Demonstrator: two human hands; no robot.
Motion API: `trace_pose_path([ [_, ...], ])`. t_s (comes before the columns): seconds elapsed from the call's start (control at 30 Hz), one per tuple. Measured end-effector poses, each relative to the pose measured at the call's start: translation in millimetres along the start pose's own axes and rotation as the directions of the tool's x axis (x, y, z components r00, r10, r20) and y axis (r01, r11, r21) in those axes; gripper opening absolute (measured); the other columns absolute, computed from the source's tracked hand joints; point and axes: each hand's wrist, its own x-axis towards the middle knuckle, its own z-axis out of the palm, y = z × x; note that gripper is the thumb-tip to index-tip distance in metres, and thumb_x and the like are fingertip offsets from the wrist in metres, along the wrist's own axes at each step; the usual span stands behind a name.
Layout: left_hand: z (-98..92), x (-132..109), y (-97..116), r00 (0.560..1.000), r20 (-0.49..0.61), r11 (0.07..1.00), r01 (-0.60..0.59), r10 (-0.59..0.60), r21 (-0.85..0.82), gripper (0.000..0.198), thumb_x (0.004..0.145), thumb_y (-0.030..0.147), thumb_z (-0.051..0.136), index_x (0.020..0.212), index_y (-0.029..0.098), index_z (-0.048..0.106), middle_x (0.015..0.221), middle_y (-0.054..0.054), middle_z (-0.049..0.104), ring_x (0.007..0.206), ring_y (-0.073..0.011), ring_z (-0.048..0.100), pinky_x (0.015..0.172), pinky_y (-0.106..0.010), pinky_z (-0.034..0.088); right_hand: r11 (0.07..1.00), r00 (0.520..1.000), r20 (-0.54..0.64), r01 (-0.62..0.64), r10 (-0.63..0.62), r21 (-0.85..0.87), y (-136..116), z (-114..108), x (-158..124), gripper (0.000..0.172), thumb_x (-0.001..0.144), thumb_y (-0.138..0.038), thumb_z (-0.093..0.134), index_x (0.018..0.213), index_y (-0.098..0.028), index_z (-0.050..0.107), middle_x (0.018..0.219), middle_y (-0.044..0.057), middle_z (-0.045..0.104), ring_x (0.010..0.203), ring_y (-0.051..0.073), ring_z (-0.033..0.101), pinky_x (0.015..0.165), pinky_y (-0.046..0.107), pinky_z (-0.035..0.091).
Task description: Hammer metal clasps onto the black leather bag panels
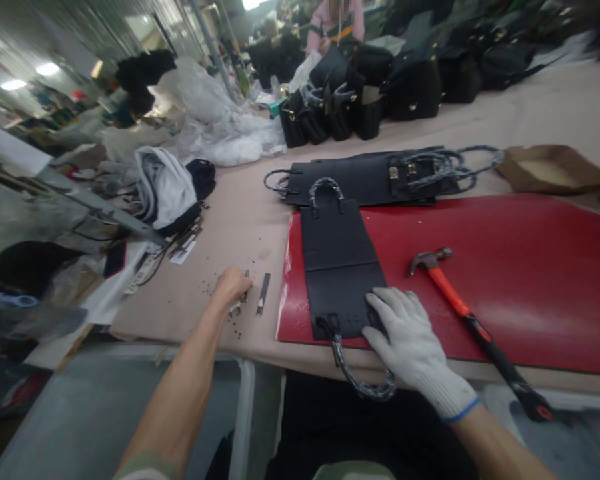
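Observation:
A black bag panel with a rope-like patterned handle at each end lies on the red mat. My right hand, in a white knit glove, rests on its lower right corner, fingers stretched out and thumb apart. To the left, my bare left hand is down on the table with its fingers drawn together. Whatever they pinch is hidden or too small to name. Small dark bits and metal pieces are scattered around it. A slim dark metal tool lies just right of that hand.
A claw hammer with a red and black handle lies across the red mat. More black panels with handles are stacked behind it, beside a brown tray. Finished-looking black bags and a person are farther back.

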Motion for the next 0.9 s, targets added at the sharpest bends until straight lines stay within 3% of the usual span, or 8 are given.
trace_pose_path([
  [0.1, -0.7, -13, 2, 0.996, 0.083, 0.989, -0.024, 0.036, -0.144, 0.016, 0.075, 0.024, 0.063, 0.062, 0.016, 0.061, 0.049, -0.007, 0.064, 0.05, -0.0219, 0.066, 0.051, -0.028, 0.051, 0.999, 0.999, 0.021, -0.036, 0.036, 0.039, -5, -3, -1, 0.053, 0.089, -0.033, 0.066, 0.139, -0.015, 0.062, 0.148, 0.014, 0.057, 0.14, 0.036, 0.045, 0.125, 0.06, 0.025],
  [0.17, 0.3, -27, 8, 0.99, 0.079, 0.918, -0.079, 0.119, -0.388, 0.016, 0.078, 0.03, 0.06, 0.07, 0.016, 0.061, 0.057, -0.005, 0.068, 0.052, -0.0185, 0.067, 0.053, -0.025, 0.053, 0.997, 0.998, 0.028, -0.054, 0.053, 0.057, -6, -4, -2, 0.053, 0.088, -0.032, 0.068, 0.139, -0.016, 0.062, 0.148, 0.013, 0.057, 0.14, 0.036, 0.045, 0.125, 0.059, 0.024],
  [0.3, 18.1, -74, 41, 0.948, 0.0, 0.427, -0.143, 0.318, -0.893, 0.036, 0.073, 0.046, 0.078, 0.085, 0.015, 0.063, 0.076, -0.004, 0.075, 0.066, -0.0186, 0.074, 0.061, -0.026, 0.061, 0.995, 0.997, 0.028, -0.07, 0.068, 0.076, -7, -4, -3, 0.054, 0.088, -0.031, 0.069, 0.139, -0.016, 0.062, 0.148, 0.014, 0.058, 0.14, 0.036, 0.045, 0.126, 0.059, 0.023],
  [0.43, 61.3, -119, 90, 0.879, -0.058, 0.202, -0.173, 0.474, -0.964, 0.043, 0.076, 0.049, 0.084, 0.096, 0.017, 0.064, 0.083, -0.004, 0.077, 0.075, -0.0211, 0.077, 0.072, -0.033, 0.065, 0.994, 0.998, 0.022, -0.064, 0.063, 0.084, -8, -4, -4, 0.055, 0.087, -0.031, 0.07, 0.139, -0.016, 0.062, 0.148, 0.014, 0.058, 0.141, 0.036, 0.045, 0.126, 0.06, 0.022],
  [0.5, 83.3, -131, 106, 0.857, -0.119, 0.19, -0.243, 0.501, -0.951, 0.036, 0.081, 0.046, 0.08, 0.095, 0.017, 0.064, 0.083, -0.005, 0.077, 0.077, -0.0206, 0.078, 0.078, -0.034, 0.065, 0.994, 0.998, 0.023, -0.066, 0.064, 0.088, -8, -4, -4, 0.056, 0.087, -0.031, 0.071, 0.14, -0.016, 0.062, 0.148, 0.013, 0.057, 0.141, 0.036, 0.045, 0.127, 0.06, 0.022],
  [0.6, 104.9, -137, 113, 0.831, -0.184, 0.269, -0.367, 0.525, -0.89, 0.021, 0.089, 0.037, 0.071, 0.093, 0.017, 0.065, 0.086, -0.006, 0.079, 0.08, -0.0196, 0.078, 0.08, -0.032, 0.065, 0.993, 0.998, 0.021, -0.067, 0.066, 0.097, -9, -5, -4, 0.056, 0.086, -0.031, 0.071, 0.14, -0.017, 0.061, 0.149, 0.013, 0.057, 0.141, 0.036, 0.044, 0.126, 0.06, 0.022],
  [0.73, 112.2, -137, 108, 0.797, -0.229, 0.348, -0.476, 0.559, -0.807, 0.013, 0.095, 0.03, 0.062, 0.092, 0.018, 0.065, 0.089, -0.005, 0.08, 0.082, -0.0187, 0.078, 0.081, -0.031, 0.064, 0.992, 0.998, 0.019, -0.07, 0.068, 0.109, -9, -5, -4, 0.056, 0.087, -0.031, 0.07, 0.14, -0.018, 0.061, 0.149, 0.013, 0.057, 0.142, 0.036, 0.044, 0.127, 0.06, 0.021],
  [0.9, 114.2, -137, 106, 0.777, -0.251, 0.349, -0.513, 0.577, -0.784, 0.011, 0.097, 0.027, 0.059, 0.094, 0.018, 0.065, 0.09, -0.004, 0.079, 0.084, -0.0182, 0.078, 0.083, -0.032, 0.064, 0.991, 0.997, 0.027, -0.074, 0.071, 0.11, -9, -6, -4, 0.058, 0.086, -0.032, 0.073, 0.141, -0.016, 0.06, 0.149, 0.013, 0.056, 0.142, 0.036, 0.043, 0.128, 0.058, 0.019],
])
